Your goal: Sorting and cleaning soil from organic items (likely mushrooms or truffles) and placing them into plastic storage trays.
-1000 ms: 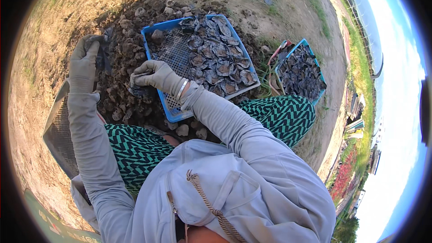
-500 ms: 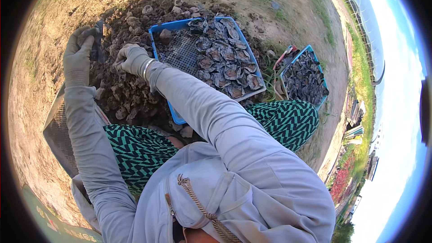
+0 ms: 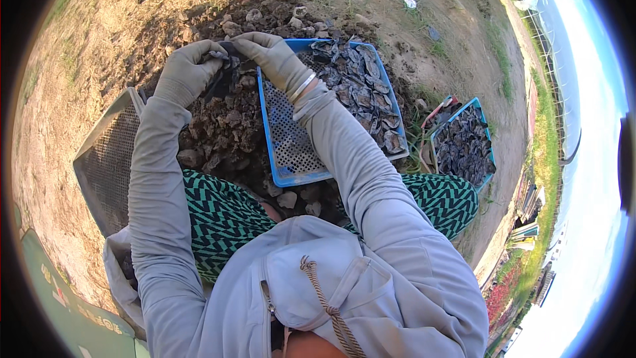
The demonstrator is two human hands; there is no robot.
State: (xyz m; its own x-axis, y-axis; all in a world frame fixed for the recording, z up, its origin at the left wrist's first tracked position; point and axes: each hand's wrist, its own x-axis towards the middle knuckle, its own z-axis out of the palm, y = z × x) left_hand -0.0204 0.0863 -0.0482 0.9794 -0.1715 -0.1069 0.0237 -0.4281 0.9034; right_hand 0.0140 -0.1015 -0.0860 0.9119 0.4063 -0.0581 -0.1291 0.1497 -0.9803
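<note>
My gloved left hand (image 3: pixel 187 74) is closed on a thin, dark plastic bag (image 3: pixel 222 81), which hangs crumpled below the fingers. My gloved right hand (image 3: pixel 275 63) meets it from the right, its fingers closed at the bag's upper edge; the fingertips are partly hidden. Both hands are above a heap of dark, clumpy soil (image 3: pixel 222 126). Just right of the heap stands a blue plastic crate (image 3: pixel 301 176) with a perforated bottom. Rows of small dark bags (image 3: pixel 361 93) fill its right part, and my right forearm crosses over its near side.
A second blue crate (image 3: pixel 491 136), packed with dark bags, stands farther right beside my patterned knee (image 3: pixel 440 202). A grey mesh crate (image 3: pixel 109 159) leans at my left. Stones (image 3: pixel 287 199) lie near my feet. A green printed sheet (image 3: pixel 59 305) is at the lower left.
My right hand has moved up and right from the soil, and my left hand has shifted right; they now come together at the dark bag. The whole view has shifted slightly.
</note>
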